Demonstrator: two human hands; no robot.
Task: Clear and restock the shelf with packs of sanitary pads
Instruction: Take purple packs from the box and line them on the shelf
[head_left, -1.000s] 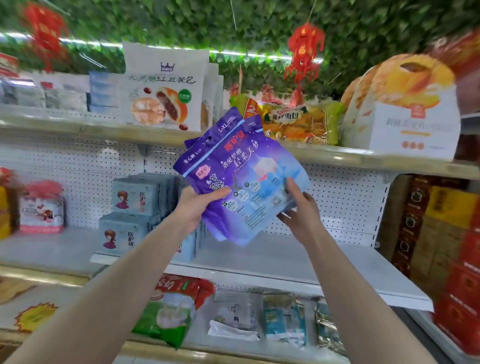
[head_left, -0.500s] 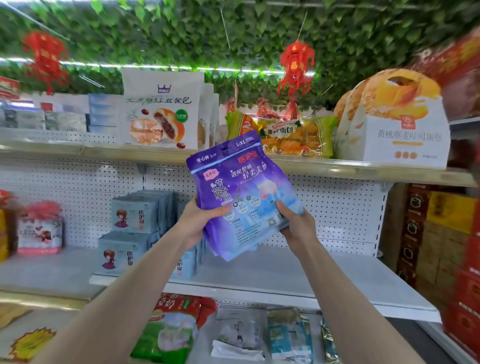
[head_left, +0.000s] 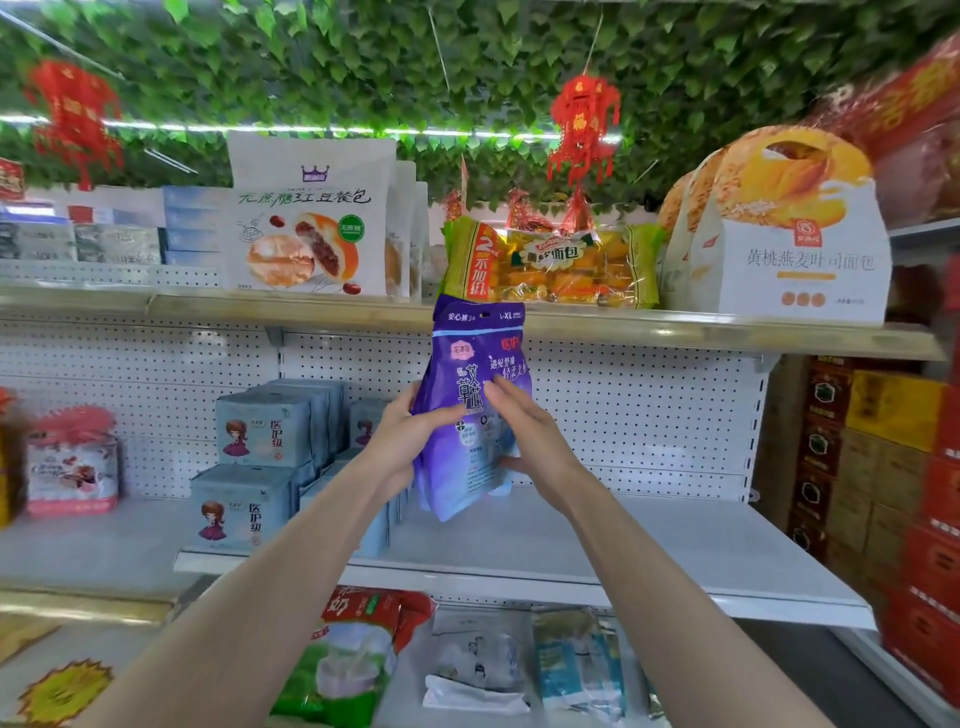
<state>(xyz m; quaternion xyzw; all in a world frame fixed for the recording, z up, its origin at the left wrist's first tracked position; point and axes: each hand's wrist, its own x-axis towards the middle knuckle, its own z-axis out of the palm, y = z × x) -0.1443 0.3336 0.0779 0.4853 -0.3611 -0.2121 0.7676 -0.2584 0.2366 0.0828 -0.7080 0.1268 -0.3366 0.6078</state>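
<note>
**Item held:** purple plastic pack of sanitary pads (head_left: 475, 415), printed with white lettering and paling to blue at the bottom. It is held upright in the air in front of the white perforated back panel (head_left: 634, 410), above the white metal shelf (head_left: 571, 540) and not touching it. Its top edge is seen level with the wooden-edged upper shelf (head_left: 311, 306).

**Left hand (head_left: 397, 447):** the pack's left edge is gripped. The thumb is laid across the front, and the fingers are wrapped behind and mostly hidden.

**Right hand (head_left: 530, 436):** the fingers (head_left: 501, 397) are pressed together and laid on the front face. The thumb is tucked at the lower right edge, so the pack is pinched between them.

**On the white metal shelf, left of the hands:** pale blue boxed packs (head_left: 254, 467) are stacked in two tiers, in rows running back to the panel.

**On the upper shelf:** white bun bags (head_left: 311, 223), a yellow-and-green bread packet (head_left: 550, 265) and a white-and-orange handled carton (head_left: 779, 244) are stood side by side.

**Overhead:** a red paper lantern (head_left: 584, 124) is hung among green artificial leaves (head_left: 363, 62).
</note>
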